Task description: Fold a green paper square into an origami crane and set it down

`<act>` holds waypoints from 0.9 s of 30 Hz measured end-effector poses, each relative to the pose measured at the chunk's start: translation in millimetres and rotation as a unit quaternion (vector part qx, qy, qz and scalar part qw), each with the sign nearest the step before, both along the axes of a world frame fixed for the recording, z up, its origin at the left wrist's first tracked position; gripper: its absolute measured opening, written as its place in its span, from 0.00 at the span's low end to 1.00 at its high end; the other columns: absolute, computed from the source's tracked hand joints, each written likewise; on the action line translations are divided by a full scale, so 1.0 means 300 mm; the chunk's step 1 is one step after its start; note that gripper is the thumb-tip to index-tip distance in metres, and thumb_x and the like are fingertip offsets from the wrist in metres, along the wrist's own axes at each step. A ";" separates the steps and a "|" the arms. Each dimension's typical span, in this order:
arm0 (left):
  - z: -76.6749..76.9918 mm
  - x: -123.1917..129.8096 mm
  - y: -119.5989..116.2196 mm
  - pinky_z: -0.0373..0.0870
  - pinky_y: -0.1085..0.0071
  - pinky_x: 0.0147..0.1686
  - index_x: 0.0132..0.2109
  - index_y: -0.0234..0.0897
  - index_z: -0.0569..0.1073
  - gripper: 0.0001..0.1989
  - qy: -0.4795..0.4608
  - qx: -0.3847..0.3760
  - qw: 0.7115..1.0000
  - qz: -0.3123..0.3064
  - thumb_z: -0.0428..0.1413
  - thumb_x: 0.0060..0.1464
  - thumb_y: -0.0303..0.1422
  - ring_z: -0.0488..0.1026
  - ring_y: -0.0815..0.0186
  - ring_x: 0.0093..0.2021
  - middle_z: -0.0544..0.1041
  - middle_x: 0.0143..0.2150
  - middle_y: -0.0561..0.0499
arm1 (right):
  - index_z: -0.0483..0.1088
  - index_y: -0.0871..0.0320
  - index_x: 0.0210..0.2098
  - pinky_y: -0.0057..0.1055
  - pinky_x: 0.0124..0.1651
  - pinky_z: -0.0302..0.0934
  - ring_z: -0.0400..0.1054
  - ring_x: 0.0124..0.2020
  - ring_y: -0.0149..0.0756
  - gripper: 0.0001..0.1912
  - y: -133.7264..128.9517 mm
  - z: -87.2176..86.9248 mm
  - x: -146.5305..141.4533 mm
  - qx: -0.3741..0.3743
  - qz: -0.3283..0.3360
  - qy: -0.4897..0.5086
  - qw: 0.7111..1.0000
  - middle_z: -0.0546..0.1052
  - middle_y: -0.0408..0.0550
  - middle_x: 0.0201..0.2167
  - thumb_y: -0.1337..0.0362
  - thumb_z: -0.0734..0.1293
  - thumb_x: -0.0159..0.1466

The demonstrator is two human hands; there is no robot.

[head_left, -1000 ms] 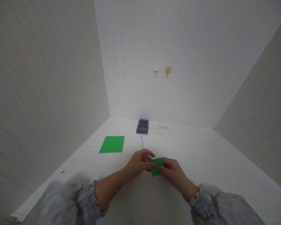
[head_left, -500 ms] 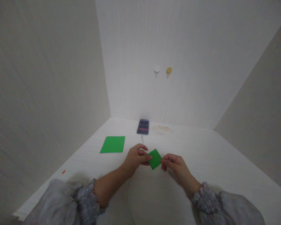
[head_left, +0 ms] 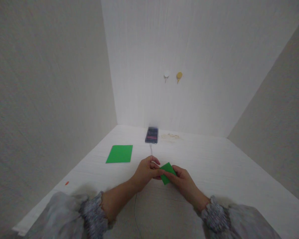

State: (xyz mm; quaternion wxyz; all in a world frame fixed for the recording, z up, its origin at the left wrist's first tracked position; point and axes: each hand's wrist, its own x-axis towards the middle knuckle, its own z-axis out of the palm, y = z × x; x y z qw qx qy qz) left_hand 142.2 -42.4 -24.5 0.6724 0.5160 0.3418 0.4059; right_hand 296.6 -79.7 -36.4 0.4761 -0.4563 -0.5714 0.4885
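A small folded square of green paper [head_left: 168, 168] is held above the white table, turned so one corner points up. My left hand [head_left: 147, 171] pinches its left corner between thumb and fingers. From the right, my right hand [head_left: 181, 177] grips the same paper, its thumb lying across the front face and reaching close to the left thumb. The fingers behind the paper are partly hidden. To the left, a larger green paper sheet [head_left: 119, 154] lies flat on the table, apart from both hands.
A phone with a blurred screen [head_left: 151, 135] stands at the back, with a thin cable [head_left: 135, 212] running toward me. Two hooks, one white [head_left: 166, 75] and one yellow [head_left: 179, 76], are on the back wall. A small orange piece [head_left: 67, 183] lies at the left. Walls enclose the table [head_left: 209, 159].
My right hand has slid leftward over the folded paper, its thumb now across the face instead of at the right corner. The paper has shifted slightly right and down.
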 end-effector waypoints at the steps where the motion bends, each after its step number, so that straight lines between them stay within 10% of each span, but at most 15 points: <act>1: -0.001 0.001 -0.002 0.70 0.70 0.25 0.32 0.34 0.62 0.19 0.002 -0.002 1.000 -0.004 0.63 0.33 0.29 0.69 0.71 0.20 0.71 0.19 0.57 | 0.69 0.61 0.27 0.25 0.26 0.51 0.60 0.23 0.28 0.11 -0.002 -0.003 -0.001 0.000 0.002 -0.008 1.000 0.69 0.41 0.21 0.58 0.66 0.54; 27: 0.000 -0.017 0.010 0.68 0.71 0.24 0.35 0.34 0.60 0.23 0.034 -0.002 0.999 -0.034 0.64 0.31 0.28 0.69 0.70 0.20 0.73 0.21 0.54 | 0.68 0.62 0.19 0.24 0.21 0.47 0.57 0.17 0.25 0.10 0.004 -0.026 0.043 -0.070 0.009 0.049 0.996 0.67 0.39 0.13 0.61 0.69 0.49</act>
